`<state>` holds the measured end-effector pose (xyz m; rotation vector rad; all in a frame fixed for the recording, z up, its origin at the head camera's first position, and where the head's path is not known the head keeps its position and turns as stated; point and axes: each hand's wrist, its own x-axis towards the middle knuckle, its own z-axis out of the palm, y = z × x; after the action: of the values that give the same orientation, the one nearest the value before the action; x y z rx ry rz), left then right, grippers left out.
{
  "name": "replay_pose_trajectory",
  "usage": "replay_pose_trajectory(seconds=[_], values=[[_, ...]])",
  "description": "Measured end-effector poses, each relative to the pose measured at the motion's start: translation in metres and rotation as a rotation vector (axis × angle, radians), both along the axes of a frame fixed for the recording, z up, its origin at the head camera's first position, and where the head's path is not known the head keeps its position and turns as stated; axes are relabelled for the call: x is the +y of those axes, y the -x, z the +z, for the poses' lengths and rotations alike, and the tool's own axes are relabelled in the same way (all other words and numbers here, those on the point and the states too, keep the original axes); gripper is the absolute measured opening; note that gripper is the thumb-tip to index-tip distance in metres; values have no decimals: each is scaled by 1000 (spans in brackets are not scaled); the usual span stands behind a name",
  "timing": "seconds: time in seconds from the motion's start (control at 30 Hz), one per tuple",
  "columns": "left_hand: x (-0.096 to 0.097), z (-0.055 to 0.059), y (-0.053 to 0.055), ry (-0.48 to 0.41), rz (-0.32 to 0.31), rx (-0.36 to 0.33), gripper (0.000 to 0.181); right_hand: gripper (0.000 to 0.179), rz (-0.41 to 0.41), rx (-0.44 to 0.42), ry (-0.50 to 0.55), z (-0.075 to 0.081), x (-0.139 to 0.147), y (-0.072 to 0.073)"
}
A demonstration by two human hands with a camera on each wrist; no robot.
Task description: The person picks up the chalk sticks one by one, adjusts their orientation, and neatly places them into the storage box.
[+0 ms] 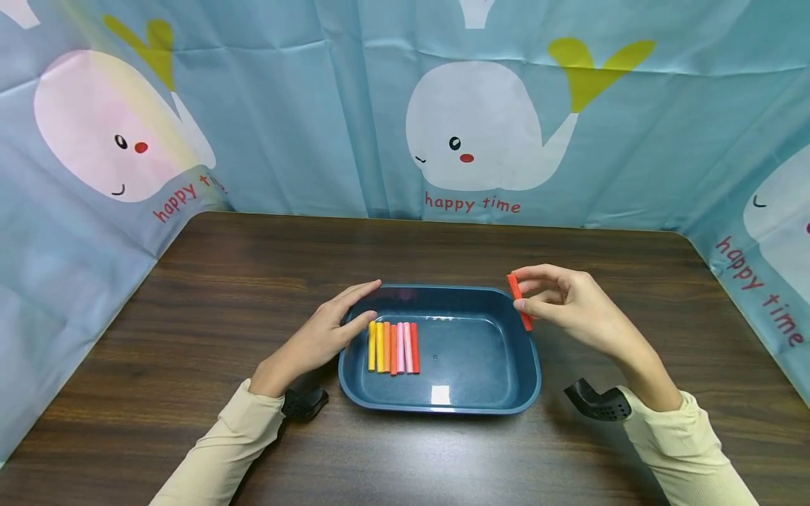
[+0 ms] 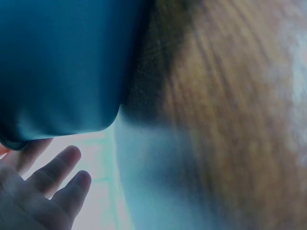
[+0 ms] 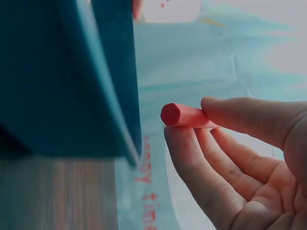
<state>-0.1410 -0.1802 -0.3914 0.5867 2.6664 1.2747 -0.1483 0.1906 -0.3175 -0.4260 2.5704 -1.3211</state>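
Note:
A blue tray (image 1: 443, 410) stands on the table. My left hand (image 1: 323, 330) holds its left end, the thumb over the rim on the inner side and the fingers outside; two fingers (image 2: 72, 191) are spread free of the wall in the left wrist view. Just off the tray's right rim, my right hand (image 1: 572, 306) pinches a red chalk stick (image 1: 526, 321) between thumb and fingertips. Its blunt end faces the tray in the right wrist view. Inside the tray at the left, a row of chalk sticks (image 1: 394, 349) lies side by side: yellow, orange, pink and red.
The dark wooden table (image 1: 266, 267) extends around the tray. A light blue curtain (image 1: 285, 126) printed with whales hangs along the back and sides. Black wrist devices (image 1: 598, 402) sit at both sleeve cuffs.

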Motion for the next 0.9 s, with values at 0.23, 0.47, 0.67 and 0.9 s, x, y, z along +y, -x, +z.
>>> replay_pose_trajectory(seconds=[0.23,0.47,0.67,0.9], values=[[0,0,0,-3,-3,4,58,44,50,-23,8,4,-14,-3],[0,1,0,-10,-7,6,58,44,77,-53,61,9,-24,-3],[0,0,0,-6,-8,14,57,42,102,-76,88,13,-36,-2],[0,1,0,-14,-11,9,57,43,136,-56,93,13,-52,2]])
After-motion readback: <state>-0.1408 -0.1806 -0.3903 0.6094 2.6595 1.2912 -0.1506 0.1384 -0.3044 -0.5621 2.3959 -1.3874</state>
